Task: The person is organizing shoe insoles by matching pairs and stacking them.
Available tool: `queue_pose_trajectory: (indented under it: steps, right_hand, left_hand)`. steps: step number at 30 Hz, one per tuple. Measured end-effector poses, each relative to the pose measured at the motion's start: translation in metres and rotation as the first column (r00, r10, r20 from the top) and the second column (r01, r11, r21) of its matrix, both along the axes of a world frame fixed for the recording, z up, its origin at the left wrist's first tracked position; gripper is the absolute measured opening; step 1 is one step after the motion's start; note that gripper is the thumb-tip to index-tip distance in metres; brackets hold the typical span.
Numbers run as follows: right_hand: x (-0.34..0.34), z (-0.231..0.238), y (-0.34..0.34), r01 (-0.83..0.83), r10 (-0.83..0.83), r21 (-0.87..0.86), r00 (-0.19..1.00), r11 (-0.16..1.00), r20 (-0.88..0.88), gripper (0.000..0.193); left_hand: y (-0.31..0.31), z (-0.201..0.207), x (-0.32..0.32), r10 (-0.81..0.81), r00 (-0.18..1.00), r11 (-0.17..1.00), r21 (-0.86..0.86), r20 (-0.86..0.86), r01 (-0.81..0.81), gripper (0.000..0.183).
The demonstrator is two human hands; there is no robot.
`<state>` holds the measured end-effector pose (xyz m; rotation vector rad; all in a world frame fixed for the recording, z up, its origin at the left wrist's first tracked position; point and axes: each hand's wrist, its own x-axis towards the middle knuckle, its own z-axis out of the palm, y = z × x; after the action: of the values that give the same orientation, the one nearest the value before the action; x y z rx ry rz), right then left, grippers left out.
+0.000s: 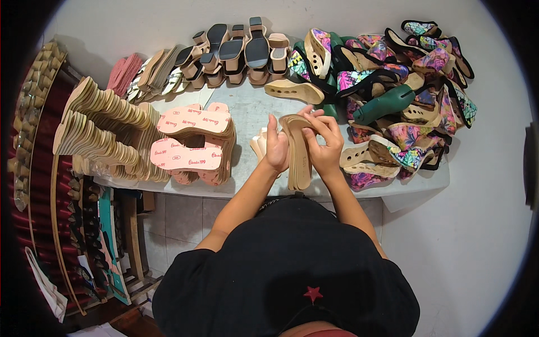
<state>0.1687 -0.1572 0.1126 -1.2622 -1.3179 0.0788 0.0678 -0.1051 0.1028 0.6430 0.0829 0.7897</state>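
A thin stack of tan shoe insoles (299, 160) stands on end between my hands, close to the table's front edge. My left hand (276, 148) supports its left side, thumb pointing up, with its other fingers hidden behind the stack. My right hand (325, 143) grips the right side and top, its thumb across the front face and some fingers raised. Behind my left wrist, some pale insole-shaped pieces (257, 144) show in part. A wooden-coloured sole (295, 90) lies just beyond my hands.
Pink-and-white printed insoles (188, 155) are piled on the left, beside long rows of beige soles (104, 132). Block-heeled sandals (233, 53) line the back. Floral shoe parts and a green shoe last (384, 105) crowd the right of the grey table (247, 109).
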Motion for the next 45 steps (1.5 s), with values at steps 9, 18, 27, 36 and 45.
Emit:
queue_pose_trajectory:
  steps: [9, 18, 27, 36, 45]
  right_hand:
    - [0.001, 0.005, -0.001, -0.075, 0.072, -0.030, 0.994, 0.997, -0.083, 0.023]
    - [-0.001, 0.006, 0.000, -0.037, 0.033, -0.033, 0.994, 0.999, -0.107, 0.024]
    - [0.000, 0.011, -0.001, -0.044, 0.042, -0.053, 0.999, 0.998, -0.032, 0.024]
    - [0.007, 0.007, 0.003, -0.150, 0.149, -0.060, 0.989, 0.987, -0.012, 0.019]
    - [0.008, -0.006, 0.005, -0.158, 0.160, 0.030, 0.955, 0.987, -0.251, 0.019]
  left_hand:
    - [0.002, 0.003, -0.005, -0.176, 0.982, 0.983, 0.030, -0.071, 0.178, 0.087]
    - [0.003, 0.000, -0.004, -0.206, 0.978, 0.977, 0.053, -0.027, 0.208, 0.083]
    - [0.007, -0.002, -0.008, -0.092, 0.991, 0.977, 0.183, -0.094, 0.108, 0.071]
    - [0.009, -0.005, -0.009, -0.257, 0.955, 0.963, 0.123, 0.146, 0.240, 0.064]
    - [0.001, -0.005, -0.008, 0.183, 0.971, 0.980, 0.113, -0.152, -0.166, 0.034]
